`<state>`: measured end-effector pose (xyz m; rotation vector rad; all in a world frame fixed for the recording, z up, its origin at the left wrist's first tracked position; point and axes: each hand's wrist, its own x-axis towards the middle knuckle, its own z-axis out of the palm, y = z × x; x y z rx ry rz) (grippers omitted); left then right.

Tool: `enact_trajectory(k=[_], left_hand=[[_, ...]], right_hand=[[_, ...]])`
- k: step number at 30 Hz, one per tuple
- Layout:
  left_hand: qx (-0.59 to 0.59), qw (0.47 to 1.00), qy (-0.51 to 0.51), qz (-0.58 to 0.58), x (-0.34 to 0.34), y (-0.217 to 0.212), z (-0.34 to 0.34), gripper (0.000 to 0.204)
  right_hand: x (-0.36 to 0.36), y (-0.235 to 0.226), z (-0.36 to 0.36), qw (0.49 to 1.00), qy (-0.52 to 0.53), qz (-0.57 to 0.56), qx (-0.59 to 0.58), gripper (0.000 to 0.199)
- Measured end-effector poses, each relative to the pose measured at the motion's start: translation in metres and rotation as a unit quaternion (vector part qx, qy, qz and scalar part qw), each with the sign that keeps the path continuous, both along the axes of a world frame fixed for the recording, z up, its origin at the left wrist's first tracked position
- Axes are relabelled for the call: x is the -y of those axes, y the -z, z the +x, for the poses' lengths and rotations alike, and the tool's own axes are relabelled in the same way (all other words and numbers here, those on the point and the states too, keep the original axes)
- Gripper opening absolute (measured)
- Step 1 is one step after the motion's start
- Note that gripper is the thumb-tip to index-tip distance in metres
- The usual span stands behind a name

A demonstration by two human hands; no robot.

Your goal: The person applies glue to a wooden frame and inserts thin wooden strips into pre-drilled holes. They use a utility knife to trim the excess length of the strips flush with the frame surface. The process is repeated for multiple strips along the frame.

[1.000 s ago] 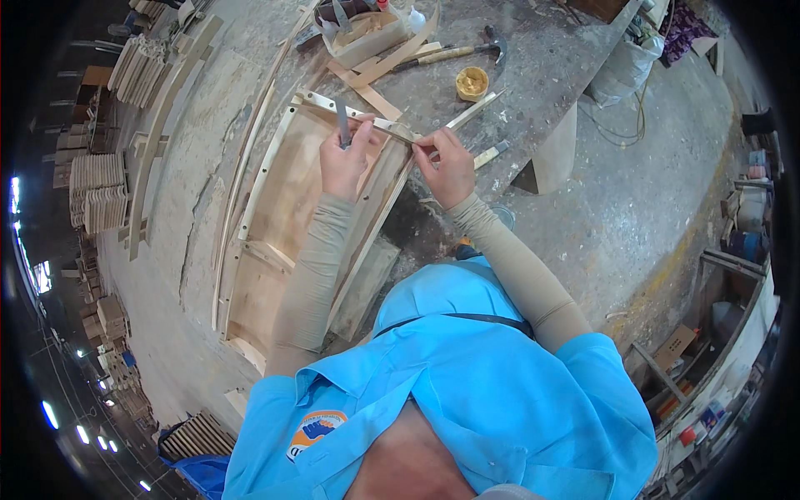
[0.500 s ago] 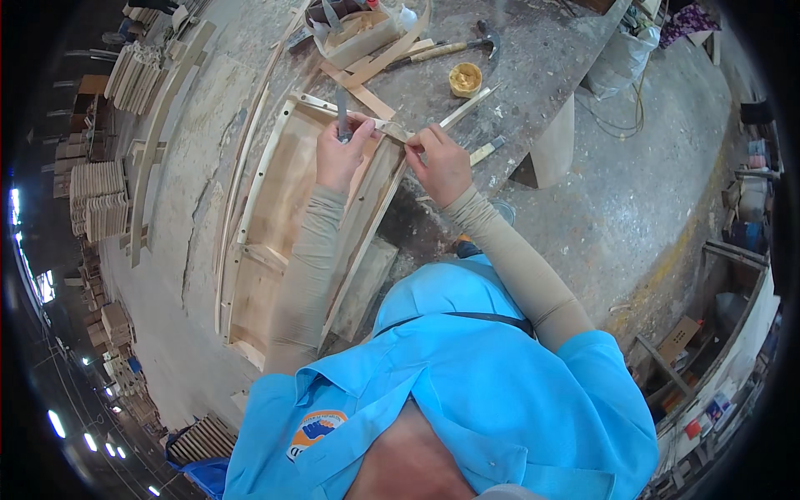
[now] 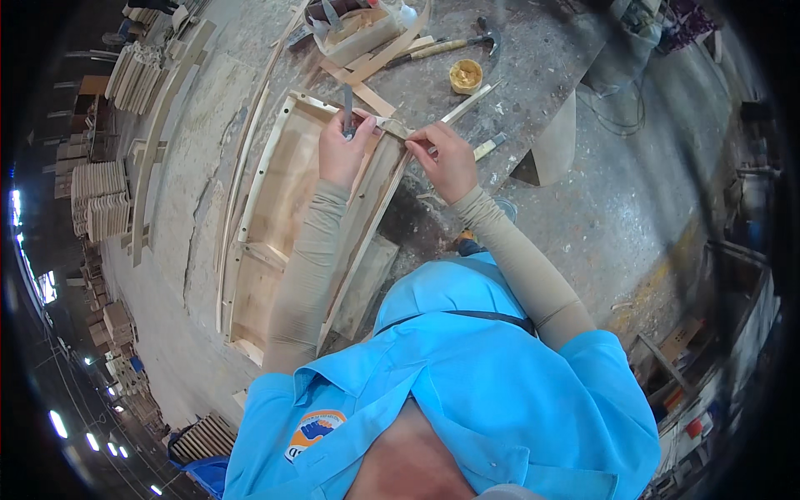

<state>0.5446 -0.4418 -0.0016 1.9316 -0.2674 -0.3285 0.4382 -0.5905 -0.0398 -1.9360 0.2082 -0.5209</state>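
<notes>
1. Worktop: grey, stained and spattered; carries the frame, the tub and the tools.
2. Frame: pale wood, curved, with a crosspiece and dark holes along its rim. Lies on the worktop in front of the person, its far end at both hands; the left forearm passes over it.
3. Hammer: lies beyond the hands, head to the right, near the tub.
4. Tub: whitish, holding tan material; beyond the frame's far end.
5. Left hand: grasping a grey blade, which stands up from the fingers; at the frame's far edge.
6. Right hand: fingertips drawn together at the frame's far right corner; whether they grip anything cannot be told.
7. Blade: flat, narrow, held roughly upright.
8. Pot: round, yellowish contents, just below the hammer.
</notes>
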Motion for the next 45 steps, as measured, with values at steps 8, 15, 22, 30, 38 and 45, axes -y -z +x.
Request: enact_trajectory(k=[8,15,22,30,38,45], left_hand=[[0.041,0.999,0.009,0.027,0.002,-0.003,-0.002,0.013],[0.064,0.996,0.003,0.056,-0.002,0.007,0.0,0.013],[0.062,0.997,-0.001,0.043,0.007,-0.008,-0.01,0.013],[0.085,0.996,0.008,0.011,0.006,-0.002,-0.009,0.012],[0.054,0.998,0.016,-0.018,0.004,0.005,-0.004,0.012],[0.028,1.0,0.008,-0.01,0.004,-0.001,-0.007,0.013]], right_hand=[[-0.002,-0.001,0.005,1.0,0.001,0.026,-0.017,0.009],[0.002,-0.002,0.006,0.995,-0.008,0.095,-0.034,0.008],[0.002,-0.003,0.008,0.995,-0.003,0.082,-0.049,0.01],[0.006,0.01,0.007,0.976,-0.046,0.21,-0.04,0.008],[0.004,0.01,0.001,0.983,-0.036,0.181,-0.023,0.01],[-0.003,-0.002,0.004,0.999,-0.001,0.042,-0.025,0.009]])
